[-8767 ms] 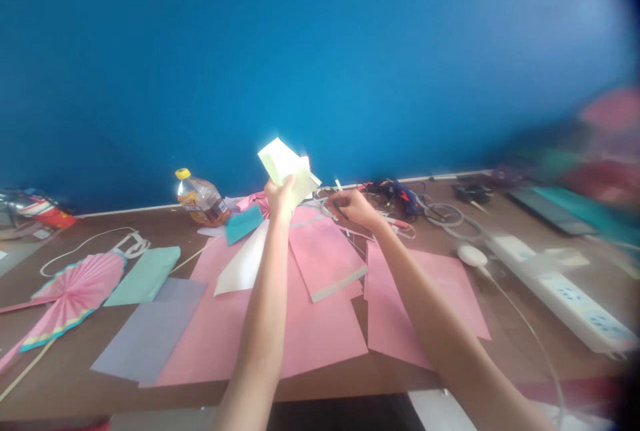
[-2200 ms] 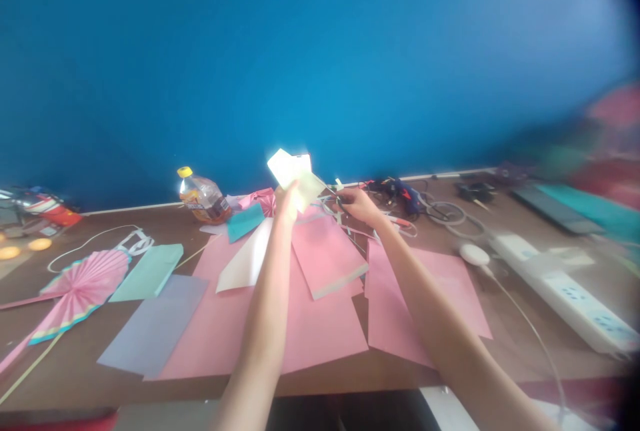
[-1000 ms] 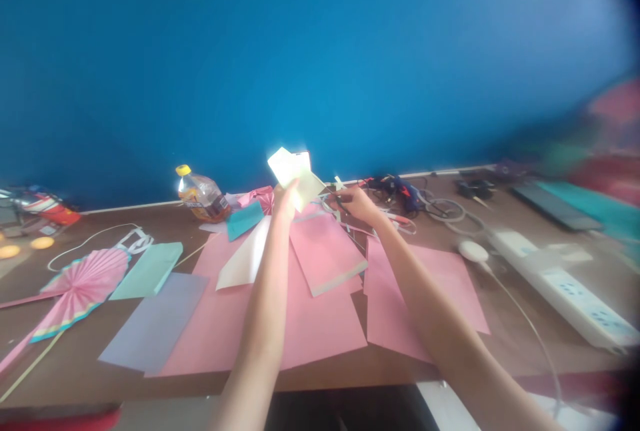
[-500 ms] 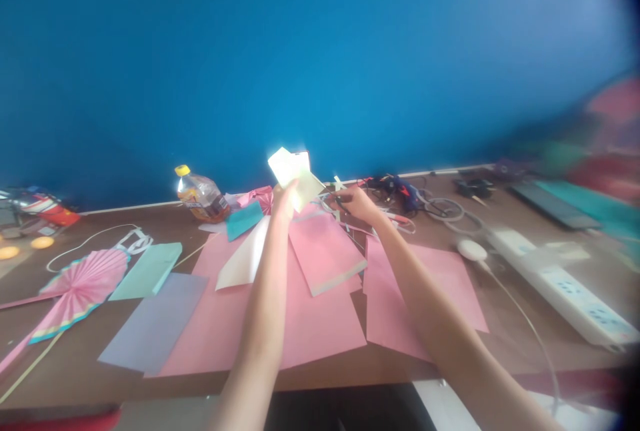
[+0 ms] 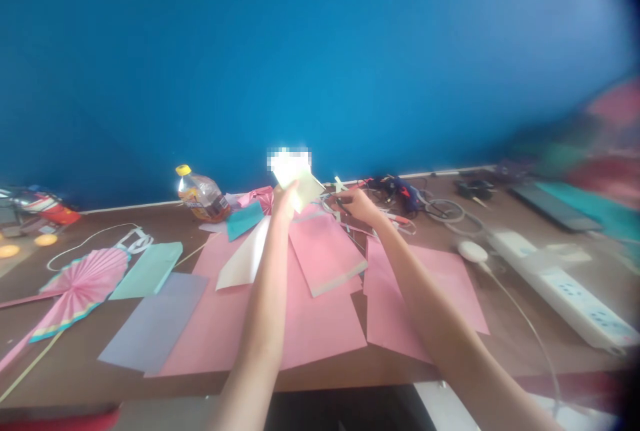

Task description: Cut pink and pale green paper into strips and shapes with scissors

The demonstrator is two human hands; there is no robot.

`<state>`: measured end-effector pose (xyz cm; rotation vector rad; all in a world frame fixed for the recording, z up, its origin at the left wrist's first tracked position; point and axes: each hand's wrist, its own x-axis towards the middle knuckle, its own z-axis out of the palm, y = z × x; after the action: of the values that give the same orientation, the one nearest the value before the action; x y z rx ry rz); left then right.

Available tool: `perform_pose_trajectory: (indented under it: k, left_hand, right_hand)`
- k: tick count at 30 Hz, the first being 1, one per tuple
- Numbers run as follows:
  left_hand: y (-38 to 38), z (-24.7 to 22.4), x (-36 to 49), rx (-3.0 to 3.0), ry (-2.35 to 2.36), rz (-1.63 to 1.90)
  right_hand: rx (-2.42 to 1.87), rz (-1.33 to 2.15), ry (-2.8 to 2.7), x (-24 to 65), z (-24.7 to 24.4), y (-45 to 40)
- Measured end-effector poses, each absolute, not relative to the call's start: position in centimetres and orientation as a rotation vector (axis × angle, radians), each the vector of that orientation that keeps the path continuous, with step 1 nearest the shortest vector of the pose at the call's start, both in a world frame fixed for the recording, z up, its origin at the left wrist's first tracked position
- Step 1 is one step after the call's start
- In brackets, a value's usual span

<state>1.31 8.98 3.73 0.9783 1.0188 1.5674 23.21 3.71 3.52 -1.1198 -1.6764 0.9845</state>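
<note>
My left hand (image 5: pixel 287 199) is closed around pale yellow paper (image 5: pixel 306 191), holding it up above the far side of the desk. The top of what it holds is very bright and partly pixelated, so its details are hidden. To the right, my right hand (image 5: pixel 356 204) is closed on what look like small dark-handled scissors (image 5: pixel 343 201). Their tip points left toward the paper's right edge; I cannot tell whether it touches. Beneath my hands lie a folded pink paper (image 5: pixel 327 254), a white folded sheet (image 5: pixel 243 257) and large pink sheets (image 5: pixel 320 331).
A bottle with a yellow cap (image 5: pixel 203 197) leans near the blue wall (image 5: pixel 320 51). A pink pleated paper fan (image 5: pixel 90 281), a mint paper packet (image 5: pixel 147 271) and a lavender sheet (image 5: pixel 153 321) lie left. Cables (image 5: pixel 445 209) and a white power strip (image 5: pixel 565 291) lie right.
Both hands and the paper stay almost in place. The view has shifted very slightly, and the top of the held item now appears pixelated.
</note>
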Motion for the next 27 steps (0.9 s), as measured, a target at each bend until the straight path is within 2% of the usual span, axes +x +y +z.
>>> perform_pose_trajectory:
  k: [13, 27]
  left_hand:
    - [8.89, 3.86, 1.32, 0.955, 0.939, 1.573]
    - [8.32, 3.90, 1.66, 0.986, 1.013, 1.604]
  right_hand:
    - [-1.198, 0.862, -1.712, 22.88, 3.68, 3.42]
    - [-1.215, 0.903, -1.692, 22.80, 4.03, 3.18]
